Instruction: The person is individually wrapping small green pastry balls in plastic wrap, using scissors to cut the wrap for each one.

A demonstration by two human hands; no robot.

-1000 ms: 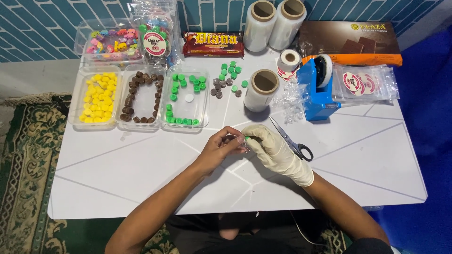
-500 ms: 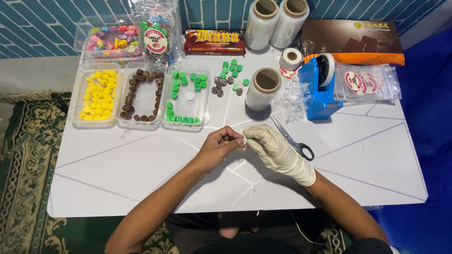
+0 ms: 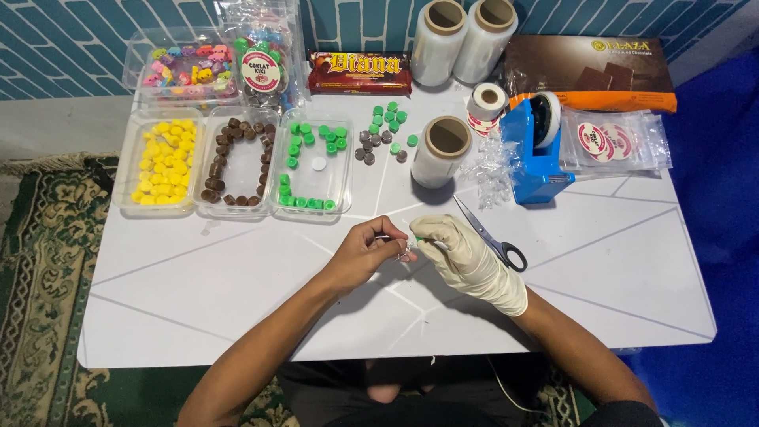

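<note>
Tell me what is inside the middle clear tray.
The middle clear tray holds brown round candies lined along its edges, its centre bare. Whether more lie stacked beneath them cannot be seen.

I am sitting on the floor of a home turned small sweet-packing spot: a low white folding table stands on a patterned carpet against a painted brick-pattern wall, crowded with trays of coloured candies, wrap rolls, a blue tape dispenser and scissors.
</note>
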